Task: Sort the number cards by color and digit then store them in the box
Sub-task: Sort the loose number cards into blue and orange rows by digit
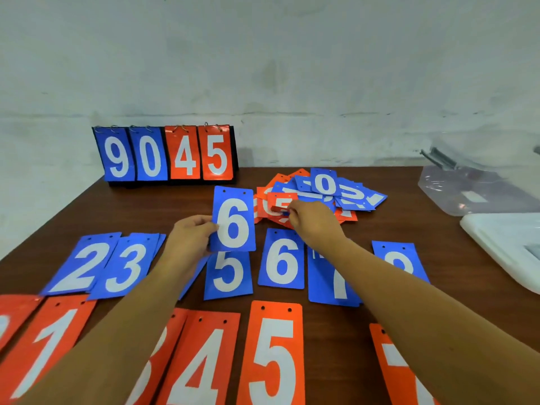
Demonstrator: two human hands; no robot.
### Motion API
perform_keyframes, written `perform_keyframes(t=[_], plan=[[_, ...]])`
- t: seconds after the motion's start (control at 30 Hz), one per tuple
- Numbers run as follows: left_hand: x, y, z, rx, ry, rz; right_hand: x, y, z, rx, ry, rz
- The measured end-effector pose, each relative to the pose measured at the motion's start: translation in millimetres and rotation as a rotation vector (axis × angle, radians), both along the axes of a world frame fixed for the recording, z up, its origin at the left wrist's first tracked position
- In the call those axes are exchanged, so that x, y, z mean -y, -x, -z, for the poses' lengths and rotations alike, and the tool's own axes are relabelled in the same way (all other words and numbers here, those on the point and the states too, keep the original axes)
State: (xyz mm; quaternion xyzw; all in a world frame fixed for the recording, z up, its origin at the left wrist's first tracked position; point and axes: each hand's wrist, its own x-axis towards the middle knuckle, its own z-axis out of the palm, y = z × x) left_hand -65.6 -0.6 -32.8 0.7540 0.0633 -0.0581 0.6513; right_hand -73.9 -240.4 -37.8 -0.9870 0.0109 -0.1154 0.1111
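Note:
My left hand pinches a blue 6 card by its left edge, holding it upright above the blue 5 card. My right hand grips an orange 5 card at the near edge of the mixed pile of blue and orange cards. Blue cards lie in a row: 2, 3, 5, 6, 7, and one partly hidden by my arm. Orange cards 1, 4, 5 and 7 lie nearest me.
A flip scoreboard reading 9 0 4 5 stands at the back left of the brown table. A clear plastic box and its white lid sit at the right. A pale wall rises behind.

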Motion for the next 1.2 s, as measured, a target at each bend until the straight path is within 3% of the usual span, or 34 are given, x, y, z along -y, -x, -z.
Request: perform_keyframes(t=[0.13,0.23,0.4,0.77,0.83,0.9,0.97,1.07,1.2], plan=[[-4,9,-8,0.0,0.031,0.014,-8,20,-24,0.322,-0.236,0.163],[-7,19,-15,-0.025,0.075,0.004,-27,56,-44,0.456,-0.409,0.077],[-8,50,-31,-0.006,0.216,0.056,-55,110,-40,0.393,-0.376,-0.175],[-16,138,-31,0.092,0.245,0.158,-75,203,-21,0.068,-0.331,-0.29],[-19,148,-32,0.121,0.143,0.134,-79,214,-22,0.114,-0.459,-0.227],[-22,159,-33,0.148,0.064,0.168,-81,218,-29,0.183,-0.692,-0.027],[-26,167,-33,0.147,0.026,0.239,-79,218,-36,0.145,-0.828,0.125],[-31,178,-33,0.156,-0.114,0.298,-72,220,-36,0.057,-0.945,0.165],[-41,179,-24,0.215,-0.166,0.082,-61,224,-29,0.06,-1.037,0.329]])
